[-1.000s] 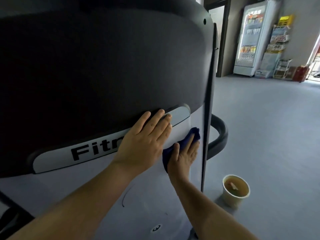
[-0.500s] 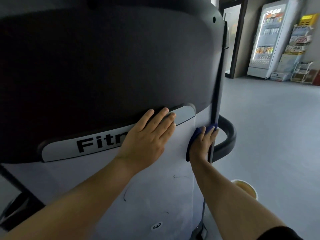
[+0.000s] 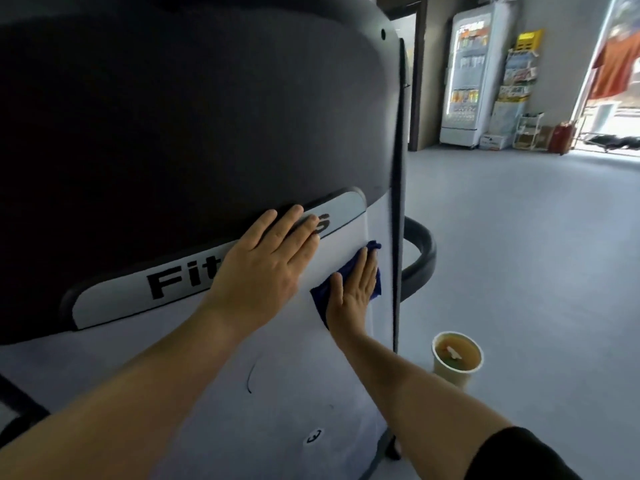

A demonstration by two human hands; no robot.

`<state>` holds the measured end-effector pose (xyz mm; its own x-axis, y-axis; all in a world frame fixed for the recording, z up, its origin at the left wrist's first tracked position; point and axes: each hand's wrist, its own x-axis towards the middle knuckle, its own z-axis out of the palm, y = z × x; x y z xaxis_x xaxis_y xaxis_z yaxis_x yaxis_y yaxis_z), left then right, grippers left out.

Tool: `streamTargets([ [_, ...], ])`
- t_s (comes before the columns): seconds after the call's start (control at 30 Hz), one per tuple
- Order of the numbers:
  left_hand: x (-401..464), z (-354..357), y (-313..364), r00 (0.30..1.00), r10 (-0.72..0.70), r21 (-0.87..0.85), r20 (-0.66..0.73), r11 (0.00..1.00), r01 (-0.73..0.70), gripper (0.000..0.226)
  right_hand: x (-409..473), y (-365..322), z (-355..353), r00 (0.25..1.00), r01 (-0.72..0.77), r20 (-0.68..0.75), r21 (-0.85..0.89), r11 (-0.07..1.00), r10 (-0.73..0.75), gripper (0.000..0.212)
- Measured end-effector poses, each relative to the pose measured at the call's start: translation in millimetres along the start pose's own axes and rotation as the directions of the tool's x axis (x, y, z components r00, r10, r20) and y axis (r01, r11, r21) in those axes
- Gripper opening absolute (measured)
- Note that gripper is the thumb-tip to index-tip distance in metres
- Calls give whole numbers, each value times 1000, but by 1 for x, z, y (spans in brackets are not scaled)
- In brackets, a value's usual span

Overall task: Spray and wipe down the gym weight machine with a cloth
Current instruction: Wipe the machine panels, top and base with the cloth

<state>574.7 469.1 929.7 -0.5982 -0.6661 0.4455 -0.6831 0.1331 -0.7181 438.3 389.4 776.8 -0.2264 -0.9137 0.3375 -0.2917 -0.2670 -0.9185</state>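
The weight machine's shroud [image 3: 194,126] fills the left of the view, dark above and pale grey below, with a lettered nameplate [image 3: 114,296] between. My left hand [image 3: 266,268] lies flat on the nameplate, fingers straight, covering some letters. My right hand [image 3: 353,294] presses a dark blue cloth [image 3: 322,296] flat against the pale panel, just left of the shroud's dark right edge strip [image 3: 398,202]. No spray bottle is in view.
A paper cup [image 3: 455,358] of brownish liquid stands on the floor by the machine's right side. A curved black bar [image 3: 420,258] juts out behind the edge. A drinks fridge [image 3: 467,74], a display rack [image 3: 517,74] and an open doorway stand far right.
My right hand has slid the cloth back left and down from the shroud's right edge onto the pale panel. My left hand has stayed on the nameplate.
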Motion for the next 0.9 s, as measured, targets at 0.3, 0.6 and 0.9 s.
streamTargets([
  [0.3, -5, 2, 3, 1000, 3, 14, -11, 1000, -3, 64, 12, -6, 6, 947, -197, -212, 207, 958, 240, 61],
  [0.6, -47, 3, -24, 998, 59, 80, -22, 995, -57, 66, -78, -35, 69, 972, -90, -218, 11, 996, 90, 72],
  [0.9, -75, 8, -38, 994, 41, 14, -105, 999, -40, 60, -113, -36, 80, 993, 63, -86, -144, 987, -76, 81],
])
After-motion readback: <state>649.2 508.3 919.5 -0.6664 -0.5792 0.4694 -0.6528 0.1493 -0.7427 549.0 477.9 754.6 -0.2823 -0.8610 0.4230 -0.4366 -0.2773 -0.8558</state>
